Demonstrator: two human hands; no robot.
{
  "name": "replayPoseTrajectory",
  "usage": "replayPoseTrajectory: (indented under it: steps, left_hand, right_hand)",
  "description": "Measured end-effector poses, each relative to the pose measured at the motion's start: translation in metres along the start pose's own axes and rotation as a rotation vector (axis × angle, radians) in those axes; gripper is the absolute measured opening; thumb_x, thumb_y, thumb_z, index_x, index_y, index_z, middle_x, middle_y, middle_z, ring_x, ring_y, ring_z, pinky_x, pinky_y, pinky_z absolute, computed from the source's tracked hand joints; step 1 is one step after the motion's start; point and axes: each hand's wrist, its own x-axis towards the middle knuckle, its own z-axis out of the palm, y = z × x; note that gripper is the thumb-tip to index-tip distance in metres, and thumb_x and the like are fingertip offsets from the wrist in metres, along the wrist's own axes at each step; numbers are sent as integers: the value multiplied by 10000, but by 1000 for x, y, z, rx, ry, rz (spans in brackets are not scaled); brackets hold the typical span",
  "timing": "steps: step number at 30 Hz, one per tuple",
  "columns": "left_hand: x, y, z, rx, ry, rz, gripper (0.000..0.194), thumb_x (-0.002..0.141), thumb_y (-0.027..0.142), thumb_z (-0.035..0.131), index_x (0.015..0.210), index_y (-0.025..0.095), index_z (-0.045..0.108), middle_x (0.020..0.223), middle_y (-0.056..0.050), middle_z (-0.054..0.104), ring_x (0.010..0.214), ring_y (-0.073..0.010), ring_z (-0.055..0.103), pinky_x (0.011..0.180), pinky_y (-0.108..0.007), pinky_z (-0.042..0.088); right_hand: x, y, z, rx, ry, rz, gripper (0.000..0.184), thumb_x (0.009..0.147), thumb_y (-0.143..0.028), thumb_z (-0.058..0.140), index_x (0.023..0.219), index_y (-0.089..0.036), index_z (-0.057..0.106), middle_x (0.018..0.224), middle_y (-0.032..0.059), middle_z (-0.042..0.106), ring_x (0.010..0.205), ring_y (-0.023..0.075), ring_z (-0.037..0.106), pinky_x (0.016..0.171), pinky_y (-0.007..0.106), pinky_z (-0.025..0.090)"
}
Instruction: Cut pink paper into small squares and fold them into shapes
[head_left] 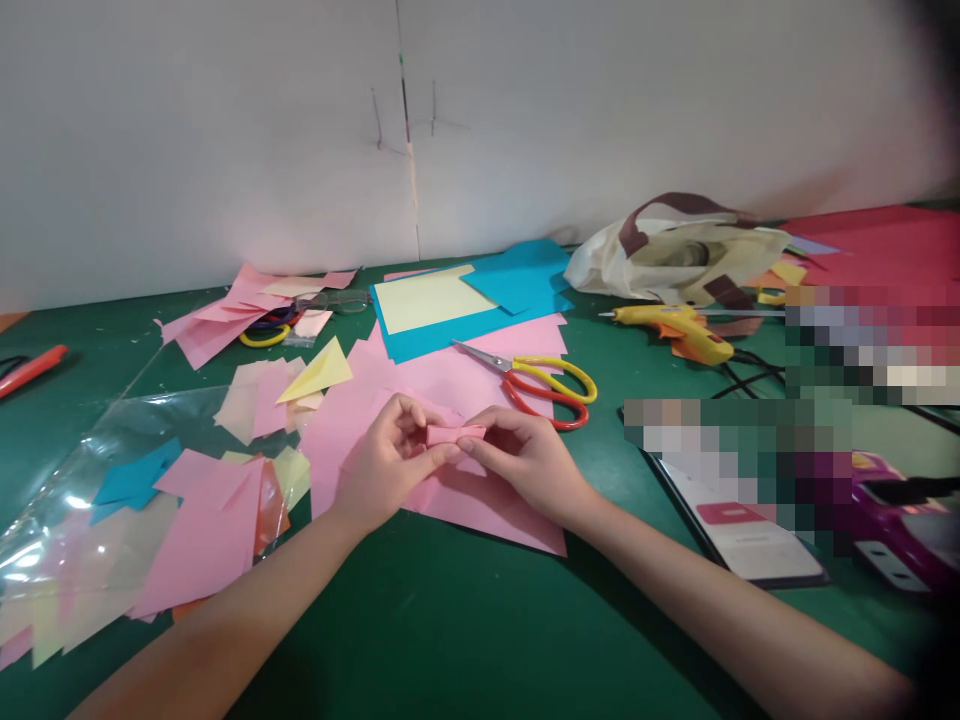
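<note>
Between both hands is a small piece of pink paper (444, 436), rolled or folded into a narrow strip. My left hand (390, 455) pinches its left end between thumb and fingers. At the other end, my right hand (521, 450) grips it the same way, and the two thumbs nearly meet in front. Below the hands lie larger pink sheets (517, 515) on the green table. Scissors (517, 375) with one yellow and one red handle rest on those sheets, just beyond my right hand, their blades slightly apart.
Blue sheets (517, 280) and a pale yellow sheet (427, 300) lie behind. Paper scraps and a clear plastic bag (172, 410) spread at left. To the right are a yellow glue gun (675, 328), a cloth bag (615, 265), a tablet-like device (780, 560) and a purple power strip (900, 530).
</note>
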Motion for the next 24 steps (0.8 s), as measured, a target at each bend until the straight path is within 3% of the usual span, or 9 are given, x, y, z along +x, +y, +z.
replayPoseTrajectory:
  steps: [8,14,18,21,24]
  left_hand:
    - [-2,2,-1,128,3,-90,319,707,276,705,873,218,438,772,29,569,754,-125,592,696,-251,484]
    - [-2,3,0,118,40,-63,271,676,231,709,787,196,465,743,34,511,716,-110,568,652,-221,478]
    - [-1,3,0,97,52,-22,273,670,250,729,733,191,470,687,44,513,671,-103,571,627,-213,490]
    - [0,1,-2,105,86,-18,243,658,259,746,767,190,539,707,28,570,695,-120,604,642,-226,507]
    - [1,-1,-3,80,88,-58,257,651,275,753,861,194,629,736,5,644,712,-143,633,665,-256,528]
  right_hand:
    - [-3,-1,1,-79,55,-19,122,812,-304,605,813,-199,667,729,23,691,651,135,618,600,263,489]
    - [-4,-4,3,-159,123,-14,81,778,-255,646,788,-208,711,654,4,695,607,130,599,552,247,463]
    - [-3,-4,4,-47,96,0,154,759,-299,670,882,-216,710,783,22,726,682,150,647,611,263,511]
    - [-4,-2,4,-29,60,3,135,748,-311,678,837,-217,719,771,25,729,678,158,656,612,269,522]
    - [-4,-1,3,-84,112,-3,92,770,-270,649,752,-226,727,701,15,728,647,158,654,611,274,521]
